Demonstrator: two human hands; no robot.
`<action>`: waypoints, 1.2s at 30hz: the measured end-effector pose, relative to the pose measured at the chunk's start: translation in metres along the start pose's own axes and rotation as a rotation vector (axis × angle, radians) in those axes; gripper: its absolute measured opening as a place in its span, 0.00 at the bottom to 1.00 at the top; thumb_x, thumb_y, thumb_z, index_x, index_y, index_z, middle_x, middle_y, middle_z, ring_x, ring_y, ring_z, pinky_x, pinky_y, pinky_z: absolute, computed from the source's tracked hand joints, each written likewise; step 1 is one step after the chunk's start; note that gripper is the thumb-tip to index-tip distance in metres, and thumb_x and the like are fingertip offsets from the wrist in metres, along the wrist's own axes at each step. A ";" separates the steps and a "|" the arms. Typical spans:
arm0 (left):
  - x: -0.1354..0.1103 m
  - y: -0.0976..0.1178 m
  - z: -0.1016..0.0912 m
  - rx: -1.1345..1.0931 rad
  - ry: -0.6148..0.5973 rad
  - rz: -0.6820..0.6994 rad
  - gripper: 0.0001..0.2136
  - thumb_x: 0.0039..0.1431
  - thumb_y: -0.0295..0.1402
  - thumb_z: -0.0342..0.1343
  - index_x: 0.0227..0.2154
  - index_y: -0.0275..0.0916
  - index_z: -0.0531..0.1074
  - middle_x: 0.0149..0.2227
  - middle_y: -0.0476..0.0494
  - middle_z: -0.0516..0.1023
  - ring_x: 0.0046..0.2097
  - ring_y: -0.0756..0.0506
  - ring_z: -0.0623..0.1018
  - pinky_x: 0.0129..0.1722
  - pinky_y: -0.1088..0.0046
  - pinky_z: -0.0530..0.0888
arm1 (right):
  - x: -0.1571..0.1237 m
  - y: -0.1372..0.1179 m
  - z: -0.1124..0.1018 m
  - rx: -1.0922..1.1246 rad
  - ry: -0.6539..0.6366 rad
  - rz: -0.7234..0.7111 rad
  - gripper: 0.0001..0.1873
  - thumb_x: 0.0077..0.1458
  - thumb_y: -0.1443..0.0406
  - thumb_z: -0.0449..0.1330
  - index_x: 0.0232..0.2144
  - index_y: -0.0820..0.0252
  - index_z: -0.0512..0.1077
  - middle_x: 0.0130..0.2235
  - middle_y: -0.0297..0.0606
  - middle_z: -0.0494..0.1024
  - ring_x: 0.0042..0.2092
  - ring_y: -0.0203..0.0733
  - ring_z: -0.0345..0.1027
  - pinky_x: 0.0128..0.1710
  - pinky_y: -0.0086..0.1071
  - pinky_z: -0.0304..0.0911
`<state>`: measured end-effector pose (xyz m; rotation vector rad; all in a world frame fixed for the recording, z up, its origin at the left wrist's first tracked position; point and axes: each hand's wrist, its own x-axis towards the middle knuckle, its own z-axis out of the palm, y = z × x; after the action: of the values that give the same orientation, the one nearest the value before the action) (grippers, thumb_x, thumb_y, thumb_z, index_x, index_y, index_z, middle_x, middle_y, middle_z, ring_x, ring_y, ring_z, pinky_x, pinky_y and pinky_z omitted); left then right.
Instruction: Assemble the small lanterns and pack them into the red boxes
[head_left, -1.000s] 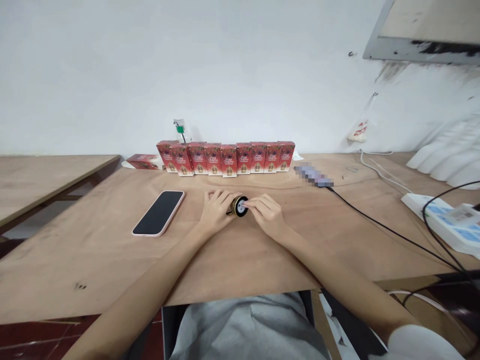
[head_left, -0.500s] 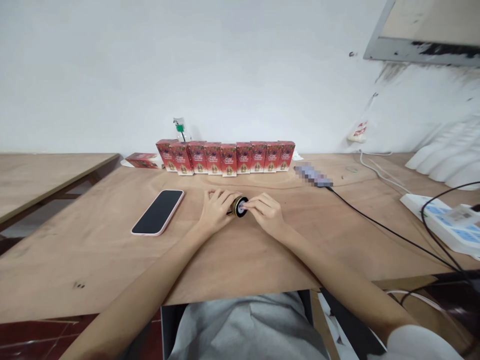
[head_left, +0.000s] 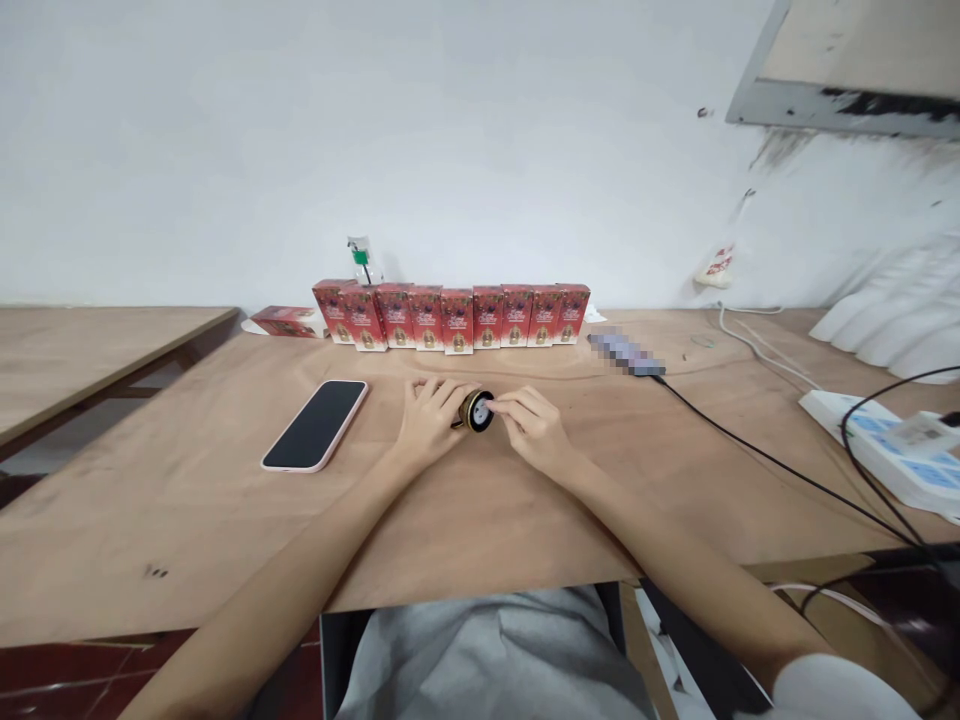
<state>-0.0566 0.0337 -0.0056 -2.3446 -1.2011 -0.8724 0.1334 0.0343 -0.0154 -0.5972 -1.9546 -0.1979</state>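
My left hand (head_left: 431,418) is wrapped round a small black-and-gold lantern (head_left: 475,410), which lies tilted on the table with its round base toward me. A pale disc with dark marks shows inside the dark rim of the base. The far end of the lantern is hidden behind my left fingers. My right hand (head_left: 536,425) is closed in a pinch, its fingertips at the right edge of the base. Anything between those fingertips is too small to make out.
Several red printed boxes (head_left: 457,320) stand in a row along the wall, and another red box (head_left: 289,321) lies at their left. A phone (head_left: 316,425) lies left of my hands. On the right are a blurred device (head_left: 626,354) on a black cable and a white power strip (head_left: 892,450).
My right fingertips have drawn back from the middle of the lantern's base to its right edge, so more of the pale disc shows. My left hand has shifted slightly left with the lantern.
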 end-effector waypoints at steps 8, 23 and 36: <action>0.000 0.000 0.000 0.001 -0.013 -0.009 0.16 0.57 0.33 0.53 0.48 0.40 0.68 0.47 0.40 0.77 0.46 0.40 0.73 0.43 0.60 0.57 | 0.000 -0.002 0.001 -0.031 0.041 -0.035 0.11 0.60 0.72 0.52 0.45 0.61 0.68 0.36 0.42 0.78 0.36 0.40 0.71 0.38 0.33 0.69; -0.001 -0.008 0.001 0.079 -0.081 0.124 0.17 0.58 0.31 0.52 0.50 0.40 0.68 0.47 0.39 0.77 0.46 0.39 0.71 0.42 0.58 0.58 | 0.007 0.010 -0.007 0.016 -0.151 -0.085 0.07 0.61 0.67 0.52 0.36 0.60 0.70 0.33 0.39 0.78 0.34 0.39 0.69 0.36 0.32 0.67; -0.001 -0.009 0.001 0.063 -0.106 0.164 0.17 0.59 0.33 0.51 0.51 0.41 0.68 0.47 0.39 0.76 0.46 0.39 0.71 0.45 0.57 0.60 | 0.004 0.018 -0.008 0.143 -0.234 0.089 0.10 0.55 0.62 0.61 0.41 0.57 0.73 0.39 0.36 0.81 0.38 0.39 0.75 0.40 0.31 0.69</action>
<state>-0.0642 0.0388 -0.0072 -2.4239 -1.0421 -0.6534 0.1479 0.0481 -0.0105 -0.6339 -2.1399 0.0708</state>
